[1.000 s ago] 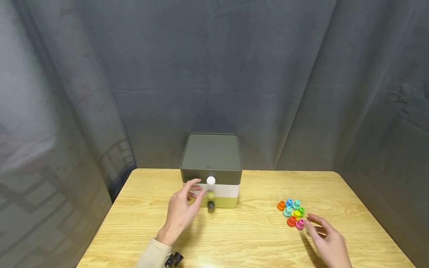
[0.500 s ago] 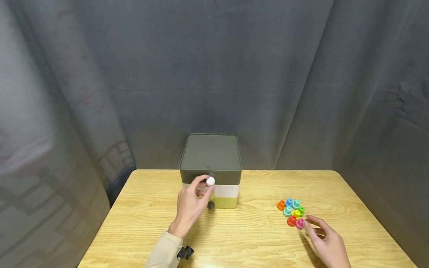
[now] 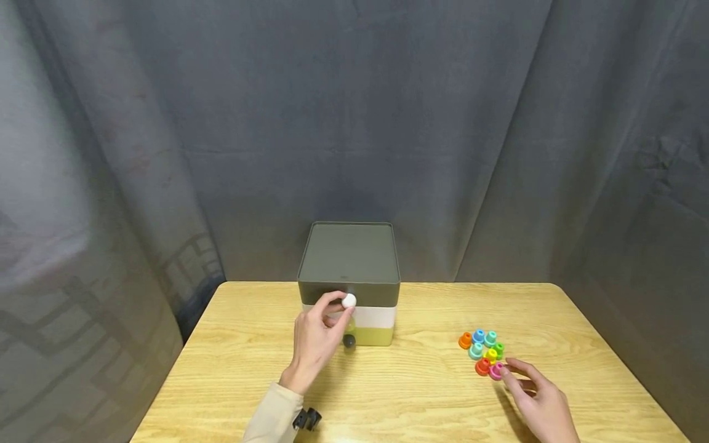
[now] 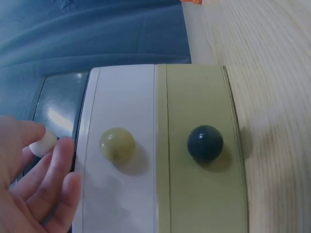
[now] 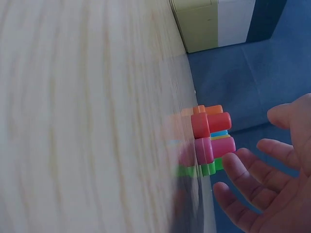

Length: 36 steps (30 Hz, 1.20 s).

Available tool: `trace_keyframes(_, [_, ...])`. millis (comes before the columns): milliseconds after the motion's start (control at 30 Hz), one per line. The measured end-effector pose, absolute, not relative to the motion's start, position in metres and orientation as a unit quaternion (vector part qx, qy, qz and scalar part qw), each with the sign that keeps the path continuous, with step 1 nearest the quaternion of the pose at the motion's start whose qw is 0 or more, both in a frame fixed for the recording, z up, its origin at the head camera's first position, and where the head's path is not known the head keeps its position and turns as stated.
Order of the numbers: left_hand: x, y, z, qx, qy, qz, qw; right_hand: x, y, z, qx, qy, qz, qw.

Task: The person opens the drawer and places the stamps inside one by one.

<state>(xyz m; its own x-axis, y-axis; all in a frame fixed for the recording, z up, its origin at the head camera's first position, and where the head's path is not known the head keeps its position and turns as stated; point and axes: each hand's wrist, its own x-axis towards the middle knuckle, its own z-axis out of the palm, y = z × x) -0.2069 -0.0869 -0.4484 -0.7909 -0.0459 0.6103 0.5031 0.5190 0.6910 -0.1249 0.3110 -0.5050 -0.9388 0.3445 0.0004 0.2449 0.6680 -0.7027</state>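
Note:
A three-tier drawer box (image 3: 349, 252) has a dark grey top tier, a white middle and a yellow-green bottom, each with a round knob. My left hand (image 3: 316, 347) pinches the white knob (image 4: 44, 143) on the top tier between thumb and fingers. Below it are the yellow-green knob (image 4: 117, 145) and the dark knob (image 4: 205, 143), both untouched. My right hand (image 3: 543, 403), fingers loosely bent and holding nothing, hovers beside a pink peg (image 3: 496, 371). In the right wrist view, its fingertips are close to that peg (image 5: 216, 149).
Several coloured pegs are grouped at the right of the wooden table (image 3: 421, 394), among them an orange peg (image 3: 465, 340), a red peg (image 3: 483, 367) and a yellow peg (image 3: 491, 355). A grey curtain (image 3: 354, 123) hangs behind and around the table.
My left hand has moved right to the box, and its fingers have closed on the white knob. The right hand has barely shifted, and the pegs stay where they were.

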Motion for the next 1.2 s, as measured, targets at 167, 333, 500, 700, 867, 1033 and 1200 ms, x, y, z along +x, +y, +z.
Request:
trace_keyframes(167, [-0.210, -0.085, -0.446, -0.144, -0.826, -0.473, 0.271, -0.125, 0.313, -0.503, -0.161, -0.914, 0.367, 0.063])
trace_keyframes(333, [-0.209, -0.085, -0.447, -0.145, -0.822, -0.478, 0.273, -0.127, 0.313, -0.502, -0.160, -0.916, 0.363, 0.050])
trace_keyframes(500, [-0.205, -0.086, -0.450, -0.159, -0.813, -0.483, 0.284, -0.127, 0.315, -0.505, -0.161, -0.917, 0.362, 0.045])
trace_keyframes(700, [-0.194, -0.091, -0.450, -0.179, -0.813, -0.474, 0.287, -0.126, 0.315, -0.506, -0.146, -0.920, 0.358, 0.064])
trace_keyframes(867, [-0.182, -0.094, -0.450, -0.203, -0.810, -0.471, 0.283, -0.126, 0.314, -0.506, -0.141, -0.922, 0.353, 0.077])
trace_keyframes(1033, [-0.170, -0.098, -0.451, -0.223, -0.809, -0.467, 0.279, -0.126, 0.316, -0.507, -0.122, -0.926, 0.345, 0.094])
trace_keyframes(1200, [-0.157, -0.102, -0.453, -0.260, -0.803, -0.443, 0.303, -0.126, 0.317, -0.509, -0.116, -0.928, 0.335, 0.112])
